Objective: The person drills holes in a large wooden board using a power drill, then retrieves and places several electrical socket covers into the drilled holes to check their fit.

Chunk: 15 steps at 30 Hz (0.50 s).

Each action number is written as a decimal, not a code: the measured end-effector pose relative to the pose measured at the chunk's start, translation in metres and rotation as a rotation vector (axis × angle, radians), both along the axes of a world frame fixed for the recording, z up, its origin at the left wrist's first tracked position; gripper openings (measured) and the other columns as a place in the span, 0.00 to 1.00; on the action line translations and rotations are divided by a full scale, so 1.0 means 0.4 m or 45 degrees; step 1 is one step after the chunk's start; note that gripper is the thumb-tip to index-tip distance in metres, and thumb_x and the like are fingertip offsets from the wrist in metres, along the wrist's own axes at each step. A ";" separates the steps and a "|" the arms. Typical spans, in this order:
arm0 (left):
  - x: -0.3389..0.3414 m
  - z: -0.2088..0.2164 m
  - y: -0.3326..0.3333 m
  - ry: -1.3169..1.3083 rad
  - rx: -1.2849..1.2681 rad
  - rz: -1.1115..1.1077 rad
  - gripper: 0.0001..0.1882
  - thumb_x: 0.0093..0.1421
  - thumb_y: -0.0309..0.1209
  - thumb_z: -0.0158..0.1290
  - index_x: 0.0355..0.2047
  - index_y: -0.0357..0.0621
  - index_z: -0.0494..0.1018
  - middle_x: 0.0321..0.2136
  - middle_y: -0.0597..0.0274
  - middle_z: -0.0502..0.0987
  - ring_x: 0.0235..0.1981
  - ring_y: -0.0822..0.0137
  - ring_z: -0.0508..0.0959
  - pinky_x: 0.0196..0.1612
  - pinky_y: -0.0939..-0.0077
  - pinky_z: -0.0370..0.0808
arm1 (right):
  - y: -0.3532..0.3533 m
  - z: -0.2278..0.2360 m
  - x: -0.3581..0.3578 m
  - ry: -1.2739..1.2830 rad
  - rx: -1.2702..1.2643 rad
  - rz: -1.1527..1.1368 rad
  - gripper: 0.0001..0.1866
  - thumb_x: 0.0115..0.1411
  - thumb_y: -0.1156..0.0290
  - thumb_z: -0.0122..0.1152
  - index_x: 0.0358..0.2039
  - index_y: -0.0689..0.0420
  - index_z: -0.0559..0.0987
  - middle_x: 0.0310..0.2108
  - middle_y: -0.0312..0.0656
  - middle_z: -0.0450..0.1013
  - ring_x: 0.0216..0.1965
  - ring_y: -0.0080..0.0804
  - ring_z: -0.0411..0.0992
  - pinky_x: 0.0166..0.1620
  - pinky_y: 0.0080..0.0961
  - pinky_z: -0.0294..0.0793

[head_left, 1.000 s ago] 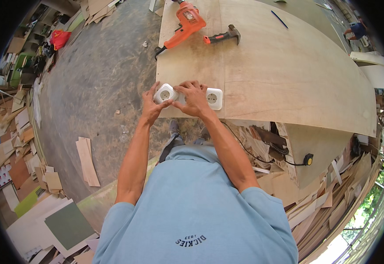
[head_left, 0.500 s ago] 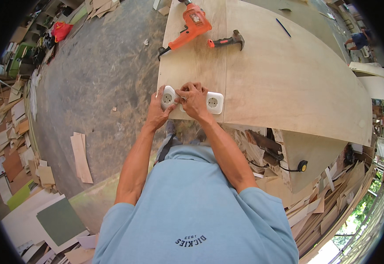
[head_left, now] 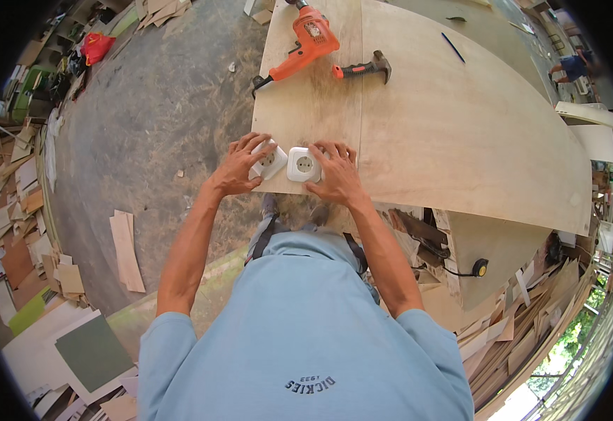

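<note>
At the near left corner of the plywood tabletop (head_left: 447, 133), my left hand (head_left: 240, 167) has its fingers and thumb around a white wall socket (head_left: 271, 163), which sits slightly turned. Close beside it, with a small gap between, lies a second white socket unit (head_left: 304, 165). My right hand (head_left: 339, 172) grips that one from the right, thumb at the near edge and fingers at the far edge. One round outlet shows on it; its right part is hidden under the hand.
Beyond my hands lie an orange power drill (head_left: 310, 43) and a hammer (head_left: 364, 68). A dark pencil (head_left: 453, 48) rests farther right. Below the tabletop hangs a black-and-yellow round item (head_left: 480, 267). Board offcuts (head_left: 127, 251) lie on the floor; another person (head_left: 573, 65) is at far right.
My right hand has slid right along its socket unit, uncovering the left outlet. My left hand has shifted slightly left and now reaches over its socket, which has turned a little.
</note>
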<state>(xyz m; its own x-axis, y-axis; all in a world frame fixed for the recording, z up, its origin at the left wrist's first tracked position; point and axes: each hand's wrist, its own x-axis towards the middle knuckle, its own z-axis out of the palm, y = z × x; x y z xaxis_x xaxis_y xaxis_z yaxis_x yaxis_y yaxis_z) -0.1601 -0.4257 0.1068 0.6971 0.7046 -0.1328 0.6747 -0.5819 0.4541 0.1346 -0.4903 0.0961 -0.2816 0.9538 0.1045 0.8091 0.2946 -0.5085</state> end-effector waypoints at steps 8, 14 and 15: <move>0.017 0.001 0.009 -0.004 0.083 0.061 0.45 0.45 0.40 0.76 0.64 0.48 0.71 0.64 0.53 0.68 0.66 0.48 0.65 0.68 0.51 0.60 | 0.031 0.022 0.020 -0.016 -0.066 0.002 0.42 0.37 0.51 0.82 0.56 0.47 0.80 0.53 0.40 0.73 0.61 0.41 0.66 0.66 0.48 0.55; 0.025 -0.038 -0.018 -0.239 0.153 0.192 0.44 0.47 0.45 0.75 0.61 0.43 0.72 0.58 0.47 0.70 0.63 0.45 0.67 0.67 0.49 0.63 | 0.040 0.014 0.017 0.031 -0.022 0.049 0.41 0.36 0.52 0.83 0.55 0.48 0.81 0.52 0.39 0.73 0.60 0.41 0.66 0.65 0.47 0.54; 0.017 -0.051 -0.020 -0.286 0.143 0.194 0.44 0.48 0.46 0.75 0.62 0.43 0.71 0.58 0.47 0.70 0.62 0.45 0.67 0.67 0.49 0.64 | 0.040 0.017 0.014 0.035 -0.034 0.051 0.41 0.37 0.52 0.83 0.55 0.48 0.81 0.52 0.39 0.73 0.60 0.41 0.66 0.65 0.47 0.54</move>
<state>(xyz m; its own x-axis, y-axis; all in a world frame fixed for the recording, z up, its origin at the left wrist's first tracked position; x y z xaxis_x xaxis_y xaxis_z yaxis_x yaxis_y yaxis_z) -0.1533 -0.4335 0.0863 0.5854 0.8049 0.0977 0.6480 -0.5369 0.5402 0.1401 -0.4743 0.1029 -0.3172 0.9443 0.0876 0.7826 0.3128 -0.5382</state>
